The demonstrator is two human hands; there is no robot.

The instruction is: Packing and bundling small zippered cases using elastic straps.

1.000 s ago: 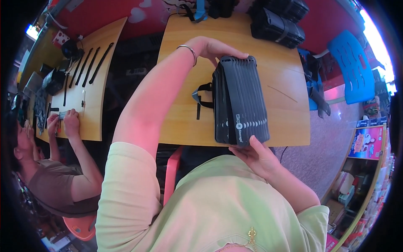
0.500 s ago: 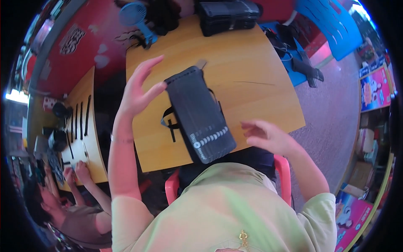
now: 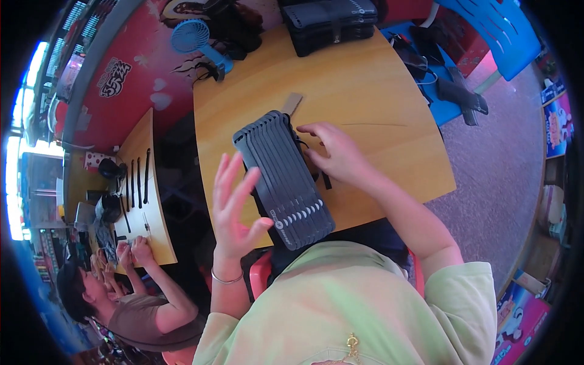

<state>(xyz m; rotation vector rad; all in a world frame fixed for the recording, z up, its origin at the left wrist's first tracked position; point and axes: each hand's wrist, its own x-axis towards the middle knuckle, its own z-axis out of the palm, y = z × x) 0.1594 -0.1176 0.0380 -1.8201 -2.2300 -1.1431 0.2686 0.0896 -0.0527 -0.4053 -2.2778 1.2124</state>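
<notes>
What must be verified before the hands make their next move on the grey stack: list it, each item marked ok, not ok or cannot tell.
1. Left hand free: ok; fingers spread, nothing held, beside the stack's left side.
2. Right hand gripping the strap: cannot tell; its fingertips are near the stack's right side.
3. Layers of the grey stack flush: not ok; their edges show in fanned steps.
4. Black strap across the stack's top face: not ok; it shows at the right side only.
5. Thin dark strand away from the stack: ok; it lies farther right.
</notes>
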